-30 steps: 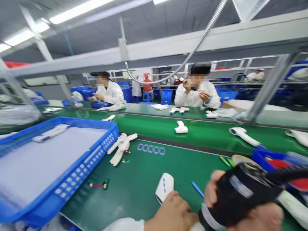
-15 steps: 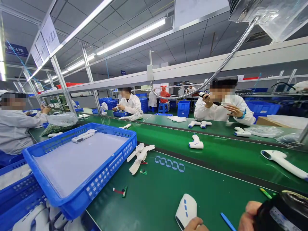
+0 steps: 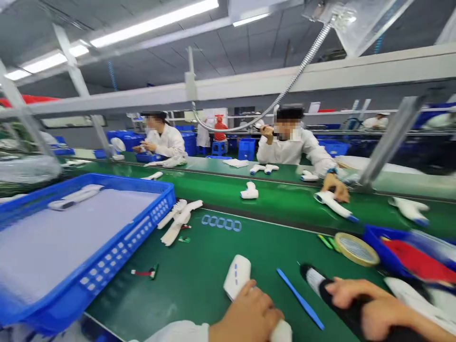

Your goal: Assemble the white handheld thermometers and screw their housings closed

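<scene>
White housing [image 3: 238,278] lies on the near part of the green desk [image 3: 199,294], its blue-marked head showing and its handle running under the left hand [image 3: 251,311], which is closed around it. In the head view, compared with half a second ago, the black power tool [image 3: 315,280] has swung down: then its body filled the near right corner, now its thin tip shows just above the desk, beside the blue stick [image 3: 300,299]. The right hand [image 3: 366,299] is wrapped around the tool. The far co-worker's hand [image 3: 337,187], then raised near the face, is now on one white unit [image 3: 335,205] on the green belt [image 3: 210,190]. The tape roll [image 3: 357,249] has come into view near the blue bin [image 3: 372,232] at right; the left hand still holds the housing.

Counts: three blue marks on the housing's head; five pale blue frames [image 3: 221,223] in one row; two small circuit boards [image 3: 154,271], each near a red wire; two green sticks [image 3: 325,241] beside the single tape roll; one blue stick; one white device [image 3: 76,195] in the blue basket [image 3: 117,256] at left. The white shell pieces [image 3: 177,225] touching each other beside the basket overlap, so their number is unclear.
</scene>
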A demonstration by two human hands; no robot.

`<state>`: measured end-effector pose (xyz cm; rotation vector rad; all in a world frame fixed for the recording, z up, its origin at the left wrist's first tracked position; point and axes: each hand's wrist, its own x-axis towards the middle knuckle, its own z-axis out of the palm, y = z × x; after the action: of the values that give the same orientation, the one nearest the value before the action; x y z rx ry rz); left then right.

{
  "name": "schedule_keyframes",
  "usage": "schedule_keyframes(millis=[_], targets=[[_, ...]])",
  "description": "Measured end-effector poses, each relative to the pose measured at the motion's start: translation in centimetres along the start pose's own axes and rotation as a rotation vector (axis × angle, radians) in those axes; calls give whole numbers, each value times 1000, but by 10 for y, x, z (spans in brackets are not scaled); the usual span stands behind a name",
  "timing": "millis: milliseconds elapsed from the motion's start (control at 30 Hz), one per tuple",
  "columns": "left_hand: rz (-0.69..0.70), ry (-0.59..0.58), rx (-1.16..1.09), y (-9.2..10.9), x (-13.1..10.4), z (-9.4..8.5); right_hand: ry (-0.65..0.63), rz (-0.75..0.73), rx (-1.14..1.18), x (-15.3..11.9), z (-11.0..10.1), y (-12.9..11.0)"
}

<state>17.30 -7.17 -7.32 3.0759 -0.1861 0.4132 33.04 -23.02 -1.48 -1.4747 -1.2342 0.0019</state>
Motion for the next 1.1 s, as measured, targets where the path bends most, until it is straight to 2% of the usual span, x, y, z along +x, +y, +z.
schedule_keyframes(millis=[100,133,200,300,367,433,533,600,667,767,833,967,1100], targets=[[-121,12,-249,8,-10,-34,-267,-29,-394,-16,-34,-8],[-154,-8,-297,9,-12,-41,-373,-49,-519,-21,-42,-10],[-196,-31,-347,10,-12,-49,-506,-164,-689,-34,-55,-9],[-222,-35,-366,10,-10,-50,-580,-358,-845,-52,-65,1],[-237,-24,-369,9,-10,-48,-597,-378,-877,-58,-70,6],[-239,-14,-373,8,-10,-48,-595,-350,-851,-55,-72,4],[-227,17,-370,8,-11,-48,-503,-214,-745,-34,-63,-11],[-216,57,-348,9,-12,-48,-484,-86,-673,-16,-46,-21],[-207,106,-318,9,-14,-48,-536,64,-657,-2,-22,-23],[-198,170,-279,8,-20,-46,-627,262,-691,12,10,-12],[-191,210,-244,5,-23,-46,-658,312,-672,17,20,-3],[-134,268,-176,-3,-28,-44,-708,351,-497,20,15,-6],[-143,191,-215,-5,-27,-45,-722,429,-163,16,2,-23]])
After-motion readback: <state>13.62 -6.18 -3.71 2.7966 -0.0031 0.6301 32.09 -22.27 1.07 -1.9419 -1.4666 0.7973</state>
